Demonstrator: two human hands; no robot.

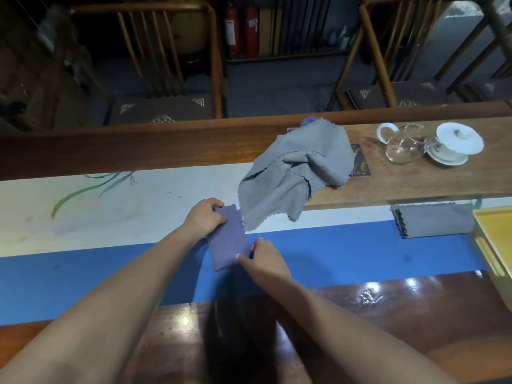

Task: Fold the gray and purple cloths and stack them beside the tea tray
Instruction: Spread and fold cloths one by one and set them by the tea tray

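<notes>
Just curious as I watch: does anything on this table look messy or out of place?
Yes. A gray cloth lies crumpled and unfolded, draped off the wooden board's edge onto the runner, with a bit of purple fabric peeking from behind. The folded purple cloth and folded gray stack look neat.

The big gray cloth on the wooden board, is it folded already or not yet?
Not yet. The gray cloth lies crumpled and loose, one corner hanging off the wooden board, with uneven creases and no neat edges.
</notes>
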